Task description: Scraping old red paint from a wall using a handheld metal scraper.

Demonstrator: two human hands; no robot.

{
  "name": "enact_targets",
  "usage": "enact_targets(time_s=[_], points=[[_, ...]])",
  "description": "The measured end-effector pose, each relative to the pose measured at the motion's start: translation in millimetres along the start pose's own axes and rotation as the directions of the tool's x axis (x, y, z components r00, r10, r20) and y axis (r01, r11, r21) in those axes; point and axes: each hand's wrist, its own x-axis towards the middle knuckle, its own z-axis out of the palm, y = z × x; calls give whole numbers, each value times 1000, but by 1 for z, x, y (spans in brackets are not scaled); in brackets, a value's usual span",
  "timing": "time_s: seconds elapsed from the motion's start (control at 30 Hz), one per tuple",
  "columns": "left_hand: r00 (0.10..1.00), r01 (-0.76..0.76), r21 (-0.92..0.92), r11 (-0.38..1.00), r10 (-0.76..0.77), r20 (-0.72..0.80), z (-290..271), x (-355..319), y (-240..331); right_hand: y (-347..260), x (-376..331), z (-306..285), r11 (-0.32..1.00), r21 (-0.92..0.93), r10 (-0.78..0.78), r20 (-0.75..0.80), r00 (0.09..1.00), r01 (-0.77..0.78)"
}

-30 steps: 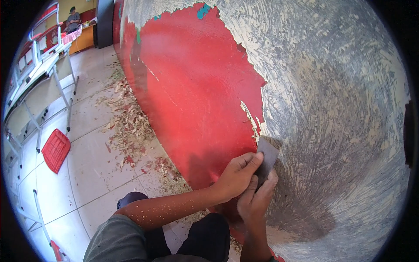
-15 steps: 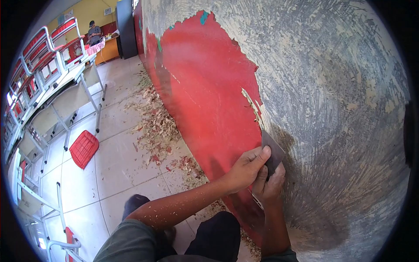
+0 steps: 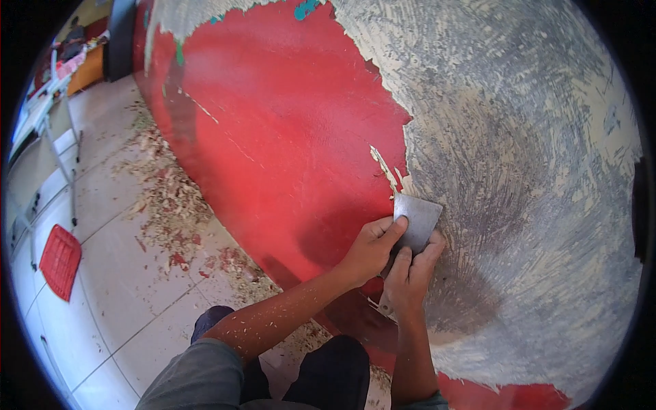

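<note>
Both my hands grip a flat metal scraper (image 3: 418,217) with a broad grey blade. My left hand (image 3: 372,251) has its thumb pressed on the blade's left side. Around the lower part of the tool my right hand (image 3: 411,279) is closed, its thumb and fingers on the blade. The blade's far edge touches the wall where red paint (image 3: 294,137) meets the scraped grey and cream surface (image 3: 506,184). A loose strip of peeling paint (image 3: 386,169) stands out just above the blade's left corner. My palms hide most of the handle.
Paint flakes (image 3: 174,212) lie heaped on the tiled floor (image 3: 130,280) along the wall's foot. A red plastic basket-like piece (image 3: 61,262) is on the floor at left. Beyond it stand table legs (image 3: 65,160), a dark cabinet (image 3: 119,41) and a seated person (image 3: 72,39).
My view has turned toward the wall, so the floor and furniture shift left. The scraper blade is tilted differently and now shows its face brightly. Both hands keep their hold.
</note>
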Motion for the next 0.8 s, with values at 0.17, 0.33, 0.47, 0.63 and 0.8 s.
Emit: enact_targets(time_s=[0.17, 0.33, 0.47, 0.63, 0.8], points=[[998, -61, -155, 986, 65, 21, -3, 15, 11, -40, 23, 10, 969, -200, 135, -59, 989, -144], [994, -104, -126, 987, 97, -57, -6, 11, 7, -61, 18, 18, 888, -359, 283, -69, 956, -289], [996, -41, -259, 965, 18, -91, -16, 19, 28, -66, 34, 41, 869, -416, 243, -110, 964, -266], [992, 9, -257, 966, -42, -123, -24, 13, 43, -75, 34, 50, 909, -369, 175, -86, 981, -195], [983, 141, -197, 970, -161, -90, -22, 7, 67, -81, 29, 52, 914, -289, 267, -105, 958, -286]])
